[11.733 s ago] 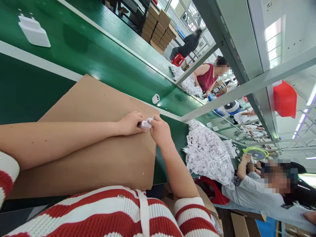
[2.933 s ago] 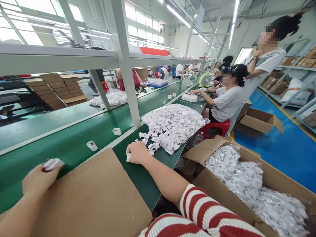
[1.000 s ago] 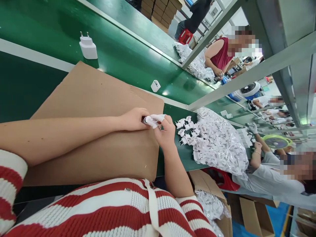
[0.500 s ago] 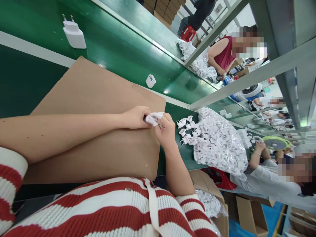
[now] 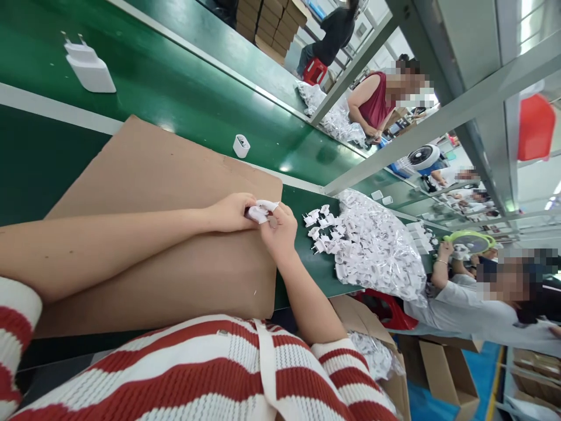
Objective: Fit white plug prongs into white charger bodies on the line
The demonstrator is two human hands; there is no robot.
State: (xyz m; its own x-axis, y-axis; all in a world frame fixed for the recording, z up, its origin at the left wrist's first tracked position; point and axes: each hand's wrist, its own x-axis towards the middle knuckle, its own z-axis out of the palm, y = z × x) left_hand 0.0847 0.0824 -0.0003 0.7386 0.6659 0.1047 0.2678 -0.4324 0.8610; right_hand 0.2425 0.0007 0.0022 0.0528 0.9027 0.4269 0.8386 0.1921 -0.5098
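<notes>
My left hand and my right hand meet over the far right corner of a brown cardboard sheet. Both are closed on a small white plastic part held between their fingertips. Just right of my right hand lie several loose white plug parts on the green table, at the edge of a large heap of bagged white parts.
A white charger and a small white shell ride the green conveyor belt beyond the cardboard. Grey frame posts cross on the right. Co-workers sit along the line; an open carton of bagged parts stands below the table edge.
The charger and small shell on the belt have shifted left in view. My hands stay together on the white part, with the fingers turned slightly.
</notes>
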